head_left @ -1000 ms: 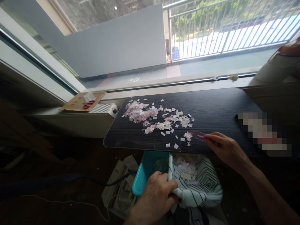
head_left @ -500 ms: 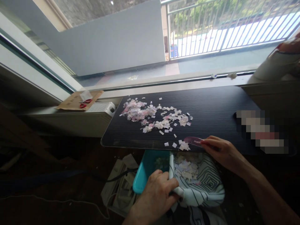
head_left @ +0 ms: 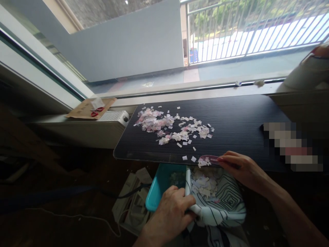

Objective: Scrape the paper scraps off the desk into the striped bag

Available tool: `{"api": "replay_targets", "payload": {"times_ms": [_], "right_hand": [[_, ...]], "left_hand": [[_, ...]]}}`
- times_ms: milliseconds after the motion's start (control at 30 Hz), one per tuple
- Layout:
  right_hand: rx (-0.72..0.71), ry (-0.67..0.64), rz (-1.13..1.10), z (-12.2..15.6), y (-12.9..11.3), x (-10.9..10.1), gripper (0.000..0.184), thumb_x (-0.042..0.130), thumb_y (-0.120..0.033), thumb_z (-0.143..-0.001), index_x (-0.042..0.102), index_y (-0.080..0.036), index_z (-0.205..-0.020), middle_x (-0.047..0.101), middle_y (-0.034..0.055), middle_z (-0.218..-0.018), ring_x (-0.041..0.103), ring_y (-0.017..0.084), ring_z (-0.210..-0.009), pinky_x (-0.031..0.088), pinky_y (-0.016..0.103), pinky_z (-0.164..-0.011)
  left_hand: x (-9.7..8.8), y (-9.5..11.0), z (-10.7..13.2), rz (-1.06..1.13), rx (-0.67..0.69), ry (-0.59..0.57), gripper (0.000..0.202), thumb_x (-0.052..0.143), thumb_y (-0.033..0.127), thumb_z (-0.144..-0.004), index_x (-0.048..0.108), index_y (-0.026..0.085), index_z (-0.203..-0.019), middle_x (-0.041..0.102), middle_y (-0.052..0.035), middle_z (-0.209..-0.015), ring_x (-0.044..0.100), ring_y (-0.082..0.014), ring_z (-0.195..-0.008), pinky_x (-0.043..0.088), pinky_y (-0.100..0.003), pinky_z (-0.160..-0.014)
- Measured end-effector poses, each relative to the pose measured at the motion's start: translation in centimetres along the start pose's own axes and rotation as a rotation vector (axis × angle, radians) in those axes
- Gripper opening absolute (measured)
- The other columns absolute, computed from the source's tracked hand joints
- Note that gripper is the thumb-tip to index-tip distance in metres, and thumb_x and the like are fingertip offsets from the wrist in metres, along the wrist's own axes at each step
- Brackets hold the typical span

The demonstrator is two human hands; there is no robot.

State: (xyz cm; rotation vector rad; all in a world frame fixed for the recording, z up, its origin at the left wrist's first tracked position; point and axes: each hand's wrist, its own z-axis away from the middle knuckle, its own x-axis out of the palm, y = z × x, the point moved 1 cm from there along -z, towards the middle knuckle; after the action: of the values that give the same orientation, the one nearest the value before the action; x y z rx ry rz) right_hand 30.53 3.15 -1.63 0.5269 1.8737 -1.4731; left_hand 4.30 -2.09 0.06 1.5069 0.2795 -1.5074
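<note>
Since a second ago the right hand (head_left: 239, 166) has drawn the pink translucent strip (head_left: 209, 159) nearer the close edge of the surface (head_left: 239, 116), and a small cluster of paper scraps (head_left: 203, 164) has come along with it, while the left hand (head_left: 173, 207) has stayed where it was. The right fingers pinch one end of the strip between thumb and forefinger; its other end reaches leftward from them, touching the cluster, which lies at the surface's near edge. Whether any scrap there hangs over that edge I cannot tell. Farther left and beyond the right fingers spreads the main heap of paper scraps (head_left: 154, 120), white and pinkish, with loose pieces trailing toward the strip. Below the right fingers sits the patterned container (head_left: 228, 212), pale with black lines, with a pile of paper scraps (head_left: 204, 185) inside. The left fingers are bent and closed on its near left corner, thumb underneath. Just left of those fingers, and beyond them, stands the turquoise bin (head_left: 151, 197), side by side with the container. Well beyond the left fingers, off the surface's left end, red-handled scissors (head_left: 97, 111) lie on brown paper (head_left: 82, 107).
</note>
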Motion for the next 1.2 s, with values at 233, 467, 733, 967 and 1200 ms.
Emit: {"api": "replay_targets", "payload": {"times_ms": [233, 467, 733, 967, 1200], "right_hand": [[0.008, 0.165, 0.044, -1.2, 1.1, 0.5, 0.027, 0.051, -0.040, -0.087, 0.069, -0.021, -0.094, 0.066, 0.0044, -0.091, 0.062, 0.015, -0.075, 0.048, 0.025, -0.066], [-0.052, 0.044, 0.065, -2.3, -0.2, 1.6, 0.027, 0.047, -0.037, -0.089, 0.070, -0.023, -0.094, 0.067, 0.0040, -0.092, 0.062, 0.015, -0.077, 0.049, 0.025, -0.066], [0.013, 0.136, 0.055, 1.2, 0.8, -0.2, 0.023, 0.052, -0.038, -0.086, 0.068, -0.023, -0.093, 0.066, 0.0044, -0.092, 0.063, 0.017, -0.077, 0.050, 0.026, -0.067], [0.017, 0.001, -0.022, 2.5, -0.1, -0.2, 0.022, 0.051, -0.037, -0.087, 0.068, -0.024, -0.089, 0.065, 0.0041, -0.090, 0.062, 0.015, -0.073, 0.050, 0.023, -0.061], [-0.022, -0.008, 0.013, 1.4, -0.6, 0.1, 0.023, 0.049, -0.035, -0.088, 0.069, -0.023, -0.090, 0.065, 0.0051, -0.089, 0.062, 0.015, -0.073, 0.049, 0.024, -0.063]], "left_hand": [[0.0, -0.8, 0.4, -0.002, -0.049, 0.019, 0.011, 0.068, 0.029, -0.080, 0.059, 0.022, -0.080, 0.053, 0.0025, -0.074, 0.050, -0.0156, -0.072, 0.037, -0.028, -0.074], [0.0, -1.1, 0.7, -0.011, -0.055, 0.051, 0.010, 0.065, 0.030, -0.083, 0.060, 0.022, -0.081, 0.053, 0.0023, -0.075, 0.049, -0.0154, -0.072, 0.036, -0.027, -0.073], [-0.3, -1.1, 0.4, -0.027, -0.041, 0.033, 0.009, 0.062, 0.030, -0.085, 0.060, 0.022, -0.080, 0.053, 0.0020, -0.074, 0.050, -0.0160, -0.073, 0.036, -0.027, -0.072], [-0.4, -0.9, 0.0, -0.047, -0.008, 0.021, 0.009, 0.062, 0.030, -0.084, 0.060, 0.022, -0.081, 0.053, 0.0022, -0.072, 0.051, -0.0160, -0.072, 0.036, -0.027, -0.071], [-0.4, -0.7, 0.2, -0.062, -0.010, 0.022, 0.009, 0.060, 0.030, -0.086, 0.059, 0.022, -0.081, 0.053, 0.0019, -0.072, 0.050, -0.0161, -0.071, 0.035, -0.028, -0.071]]}}
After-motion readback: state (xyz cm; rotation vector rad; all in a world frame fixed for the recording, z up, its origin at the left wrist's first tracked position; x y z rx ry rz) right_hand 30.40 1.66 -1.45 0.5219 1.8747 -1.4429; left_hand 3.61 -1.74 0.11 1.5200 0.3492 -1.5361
